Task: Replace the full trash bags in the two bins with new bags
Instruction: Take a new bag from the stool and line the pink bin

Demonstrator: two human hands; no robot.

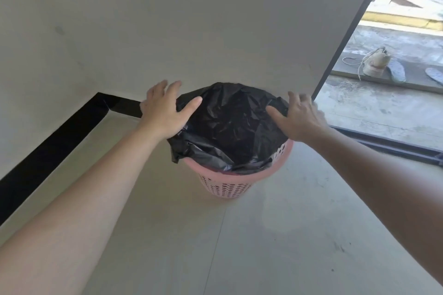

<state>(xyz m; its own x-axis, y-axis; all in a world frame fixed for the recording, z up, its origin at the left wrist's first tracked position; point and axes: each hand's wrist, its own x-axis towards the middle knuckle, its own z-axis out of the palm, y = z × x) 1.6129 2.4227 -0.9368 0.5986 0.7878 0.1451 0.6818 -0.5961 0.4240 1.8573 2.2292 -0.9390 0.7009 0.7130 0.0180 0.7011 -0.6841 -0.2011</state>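
Fingers (173, 88) are spread on both hands, straight, pinching nothing. By the wall (191, 19), on the floor (275, 235), stands the pink bin (225, 187), a black bag (230, 127) lining it, draped over the rim. The left hand (163, 112) and right hand (300, 118) rest on the bag's opposite sides.

With the bare left forearm (96, 187) and right forearm (374, 175) stretched forward and converging, the left grip (165, 110) lies palm down, fingers spread, thumb reaching toward the right grip (299, 117), which mirrors it, palm down, fingers splayed, thumb pointing back.
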